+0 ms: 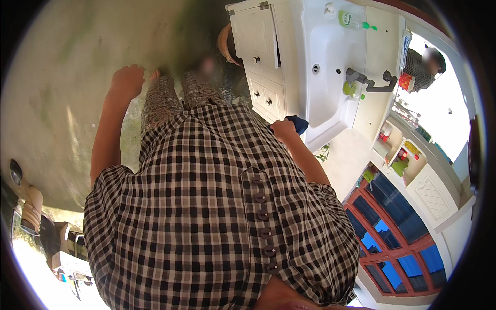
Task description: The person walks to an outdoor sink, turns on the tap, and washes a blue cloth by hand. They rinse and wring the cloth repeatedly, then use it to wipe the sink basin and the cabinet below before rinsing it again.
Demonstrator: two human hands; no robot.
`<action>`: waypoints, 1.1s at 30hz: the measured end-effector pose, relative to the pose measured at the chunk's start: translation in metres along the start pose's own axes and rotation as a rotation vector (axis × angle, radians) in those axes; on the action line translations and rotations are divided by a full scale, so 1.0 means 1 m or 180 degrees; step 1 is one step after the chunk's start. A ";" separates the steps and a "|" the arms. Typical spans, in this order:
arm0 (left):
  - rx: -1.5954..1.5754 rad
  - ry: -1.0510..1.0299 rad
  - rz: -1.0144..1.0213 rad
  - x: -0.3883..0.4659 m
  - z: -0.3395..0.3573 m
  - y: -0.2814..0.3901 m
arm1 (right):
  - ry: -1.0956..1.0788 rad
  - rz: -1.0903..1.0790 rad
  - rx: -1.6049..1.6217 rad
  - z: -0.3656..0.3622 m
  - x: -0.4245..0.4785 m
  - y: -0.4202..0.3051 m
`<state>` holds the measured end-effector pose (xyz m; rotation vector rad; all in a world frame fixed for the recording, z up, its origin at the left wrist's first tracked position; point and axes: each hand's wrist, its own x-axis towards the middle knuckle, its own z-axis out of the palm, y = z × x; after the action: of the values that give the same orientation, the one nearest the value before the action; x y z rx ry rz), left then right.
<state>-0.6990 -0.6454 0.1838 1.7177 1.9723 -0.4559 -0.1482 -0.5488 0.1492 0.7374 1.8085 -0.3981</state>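
Observation:
My left hand [128, 80] hangs beside my left leg above the concrete floor, its fingers curled in; no object shows in it. My right hand [284, 130] grips a dark blue cloth [298, 124] close to my hip, beside the front corner of the white washbasin cabinet [257, 35]. The cabinet carries a white sink [329, 42] with a dark grey faucet [360, 77]. A clear bottle of green liquid [350, 19] lies near the sink's far end in the picture, and another green bottle [350, 90] is by the faucet. My checked shirt fills the middle.
A round brown tub [228, 42] stands partly behind the cabinet. Beyond the sink, shelves [412, 155] hold small packets, near a red-framed window [395, 248]. Through a bright opening another person [420, 69] shows. A woven brown object [33, 209] stands at the lower left.

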 end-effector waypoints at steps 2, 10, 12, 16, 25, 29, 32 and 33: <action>-0.0134 -0.0086 0.0051 0.010 -0.011 0.024 | 0.0641 0.0025 -0.0347 -0.065 0.020 0.012; -0.0632 -0.0012 0.0123 0.019 0.007 0.093 | 0.3120 0.0713 -0.1303 -0.304 0.060 0.193; -0.0890 -0.0428 -0.0270 -0.002 0.076 0.092 | 0.3098 0.0660 -0.1584 -0.334 0.081 0.192; -0.1436 -0.0998 -0.0857 -0.049 0.123 0.115 | 0.2557 0.0507 -0.2244 -0.332 0.096 0.218; -0.2148 -0.0295 -0.0501 -0.030 0.146 0.105 | 0.1346 -0.0164 -0.1871 -0.044 0.070 0.149; -0.2801 0.0641 -0.0355 -0.008 0.130 0.100 | 0.0309 -0.0054 -0.2000 0.037 0.023 0.157; -0.2597 0.0476 -0.0602 -0.019 0.132 0.094 | -0.0958 0.0032 -0.1735 0.041 -0.021 0.146; -0.2458 0.0314 -0.0730 -0.028 0.134 0.092 | -0.1301 0.0134 -0.1660 0.037 -0.023 0.143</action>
<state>-0.5869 -0.7265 0.0939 1.0454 2.0369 0.3055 -0.0230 -0.4705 0.1694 0.2990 1.4160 -0.0321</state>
